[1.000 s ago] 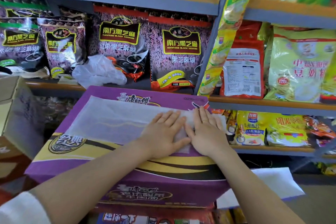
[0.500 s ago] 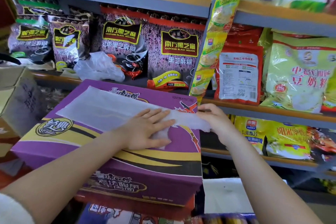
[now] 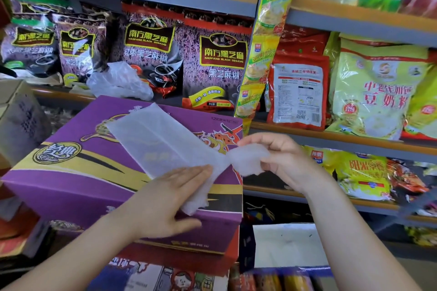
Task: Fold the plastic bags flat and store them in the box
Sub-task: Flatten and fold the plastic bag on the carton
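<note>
Pressing flat with straight fingers, the left hand [image 3: 165, 198] pinned a translucent white plastic bag [image 3: 163, 144] to a purple cardboard carton [image 3: 71, 172], while the right hand [image 3: 279, 160] pinched the bag's twisted end just off the carton's edge. Shelf packets [image 3: 222, 66] behind read "NANFANG BLACK SESAME". The bag lay partly folded and creased.

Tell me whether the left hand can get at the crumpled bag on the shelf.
Probably yes: the crumpled bag lies uncovered beyond the purple box, but the left hand is pressing the flattened bag now.
</note>
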Available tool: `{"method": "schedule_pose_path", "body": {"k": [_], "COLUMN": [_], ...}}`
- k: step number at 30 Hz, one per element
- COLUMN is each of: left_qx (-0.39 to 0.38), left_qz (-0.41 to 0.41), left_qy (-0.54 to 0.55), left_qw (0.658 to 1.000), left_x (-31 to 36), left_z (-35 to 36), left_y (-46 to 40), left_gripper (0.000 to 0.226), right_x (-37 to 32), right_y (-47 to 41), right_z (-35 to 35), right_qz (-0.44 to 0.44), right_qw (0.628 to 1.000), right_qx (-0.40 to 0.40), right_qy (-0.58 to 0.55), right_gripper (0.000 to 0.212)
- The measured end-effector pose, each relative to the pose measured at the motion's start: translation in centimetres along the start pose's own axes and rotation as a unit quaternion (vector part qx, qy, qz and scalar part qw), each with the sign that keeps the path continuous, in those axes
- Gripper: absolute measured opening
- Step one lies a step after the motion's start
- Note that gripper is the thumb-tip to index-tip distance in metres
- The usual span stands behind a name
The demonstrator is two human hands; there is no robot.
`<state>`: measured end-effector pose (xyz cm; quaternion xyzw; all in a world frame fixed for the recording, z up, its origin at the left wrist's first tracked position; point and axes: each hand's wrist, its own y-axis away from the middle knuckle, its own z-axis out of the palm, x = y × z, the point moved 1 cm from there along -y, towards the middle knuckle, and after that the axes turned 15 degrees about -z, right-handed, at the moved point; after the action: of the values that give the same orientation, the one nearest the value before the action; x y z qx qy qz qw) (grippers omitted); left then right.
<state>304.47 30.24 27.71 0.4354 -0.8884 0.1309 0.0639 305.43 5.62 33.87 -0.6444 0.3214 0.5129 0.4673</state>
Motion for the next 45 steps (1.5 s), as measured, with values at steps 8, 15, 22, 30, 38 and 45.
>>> {"method": "schedule_pose_path", "body": {"k": [8,15,22,30,38,45], "left_qx": [-0.021,0.048,0.114,0.072,-0.01,-0.046], "left_qz": [-0.099,-0.267,-0.296,-0.168,-0.231,-0.292], "left_qy": [0.389,0.473,0.094,0.058,0.025,-0.048], "left_qw": [0.916,0.838,0.944,0.981,0.973,0.954], "left_x": [-0.2,-0.9,-2.0,0.2,0.5,0.7], "left_z": [-1.2,-2.3,-2.0,-0.9,0.4,0.2], "left_y": [2.2,2.2,1.1,-1.2,-2.6,-2.2], "left_gripper": [0.035,0.021,0.032,0.035,0.079,0.11], "right_x": [0.0,2.8,6.5,6.8,7.0,7.6], "right_y": [-3.6,-8.5,-10.2,-11.5,-11.9,-12.2], "right_z": [2.5,5.3,4.5,4.0,4.2,3.1], "right_qz": [-0.082,0.032,0.076,0.158,0.058,0.03], "right_qw": [0.991,0.959,0.873,0.84,0.808,0.818], "right_qx": [0.099,0.042,0.078,0.063,0.05,0.044], "right_qy": [0.047,0.277,0.476,0.516,0.584,0.572], "right_gripper": [0.013,0.029,0.033,0.028,0.026,0.017]}}
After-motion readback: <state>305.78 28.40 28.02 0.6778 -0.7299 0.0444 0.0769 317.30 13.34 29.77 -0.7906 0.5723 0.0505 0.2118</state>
